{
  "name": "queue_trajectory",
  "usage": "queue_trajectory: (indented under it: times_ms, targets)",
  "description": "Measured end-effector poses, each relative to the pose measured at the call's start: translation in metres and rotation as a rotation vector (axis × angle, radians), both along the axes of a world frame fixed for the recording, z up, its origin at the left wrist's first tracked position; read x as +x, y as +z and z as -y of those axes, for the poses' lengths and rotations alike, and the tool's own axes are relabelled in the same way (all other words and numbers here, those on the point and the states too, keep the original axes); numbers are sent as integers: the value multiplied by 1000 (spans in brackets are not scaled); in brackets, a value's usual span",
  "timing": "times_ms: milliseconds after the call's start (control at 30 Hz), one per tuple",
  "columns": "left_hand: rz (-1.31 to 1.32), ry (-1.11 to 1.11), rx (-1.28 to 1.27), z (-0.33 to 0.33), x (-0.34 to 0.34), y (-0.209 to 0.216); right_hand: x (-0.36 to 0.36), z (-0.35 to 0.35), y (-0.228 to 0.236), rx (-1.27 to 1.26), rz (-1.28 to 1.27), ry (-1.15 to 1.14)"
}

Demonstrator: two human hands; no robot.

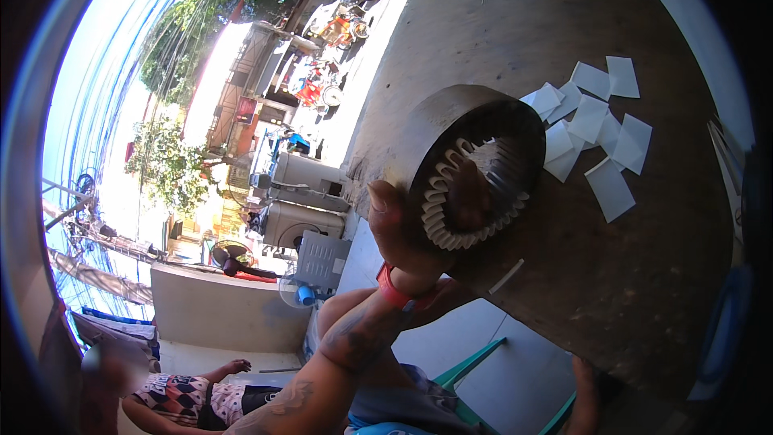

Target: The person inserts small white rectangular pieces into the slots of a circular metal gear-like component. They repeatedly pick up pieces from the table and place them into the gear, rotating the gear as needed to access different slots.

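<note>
My left hand (396, 225) grips the lower left side of a heavy metal ring, a motor stator core (447, 109), tilted above the table. The thumb lies against its outer wall and the palm is at its lower edge. Folded pale slot papers (441, 213) line much of the inner teeth; bare metal teeth show at the upper right of the bore. A dark, skin-coloured shape, perhaps fingers, shows inside the bore; I cannot tell which hand it belongs to. My right hand cannot be made out. To the right lie several loose white paper pieces (590, 117).
The stator is over a worn grey-brown table (644, 258). A thin pale strip (506, 276) lies near its edge, and scissors (725, 153) at the far right. A green chair (471, 362) stands below. Another person (189, 399) is at lower left; motorcycles (322, 89) stand outside.
</note>
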State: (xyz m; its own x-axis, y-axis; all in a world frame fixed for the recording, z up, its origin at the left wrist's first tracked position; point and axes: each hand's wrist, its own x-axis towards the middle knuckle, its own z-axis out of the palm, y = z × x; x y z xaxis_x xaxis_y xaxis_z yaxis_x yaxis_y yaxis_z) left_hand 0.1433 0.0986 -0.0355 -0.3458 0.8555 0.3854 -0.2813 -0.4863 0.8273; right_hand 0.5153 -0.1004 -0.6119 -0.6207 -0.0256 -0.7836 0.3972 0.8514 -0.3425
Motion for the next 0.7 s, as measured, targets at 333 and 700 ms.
queue_trajectory:
  times_ms: [333, 700]
  targets:
    - [-252, 219, -115, -8, 8, 11, -13, -18, 2, -5, 14, -32]
    - [-249, 229, -96, -10, 9, 9, -24, -27, 3, 5, 3, -80]
